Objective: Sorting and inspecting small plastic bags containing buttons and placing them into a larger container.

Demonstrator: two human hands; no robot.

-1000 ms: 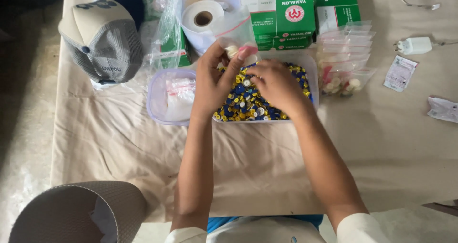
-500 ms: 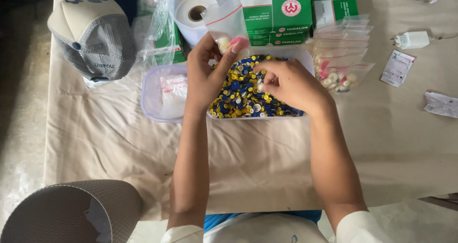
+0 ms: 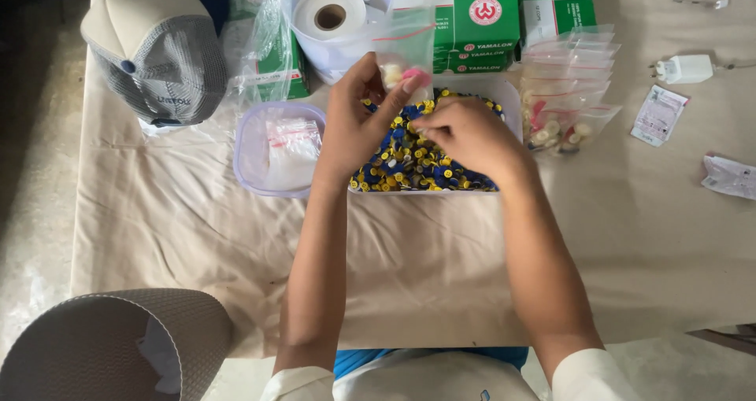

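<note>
A small clear zip bag (image 3: 403, 55) with a red seal strip stands upright just above the middle of the frame, pinched at its lower part in the left hand (image 3: 358, 121). Inside its bottom lie a few small pieces, one pale and one pink. The film looks thin, limp and nearly weightless; it will likely crumple and slip if pressed flat, so the sensible hold is at the side edge near the mouth, where the seal strip stiffens it and leaves the opening free. The left fingers are closed on the bag, thumb against forefinger.

The right hand (image 3: 465, 133) rests just to the right, over a clear rectangular tray (image 3: 508, 94) heaped with small blue and yellow caps (image 3: 402, 161). Its fingertips are drawn together towards the bag; whether they hold a cap I cannot tell, as the hand covers them. The caps look hard, smooth and light, easy to scatter, best taken one at a time between fingertip pads.

Left of the tray sits a shallow lilac-rimmed tub (image 3: 244, 145) with folded empty bags. To the right, a fanned stack of filled zip bags (image 3: 563, 78). Above are green and white cartons (image 3: 480, 15), a roll of tissue (image 3: 331, 11), and a grey cap (image 3: 153, 51) in the upper left. All rest on a beige cloth-covered tabletop (image 3: 157, 228); a woven basket (image 3: 102, 338) fills the lower left corner.
</note>
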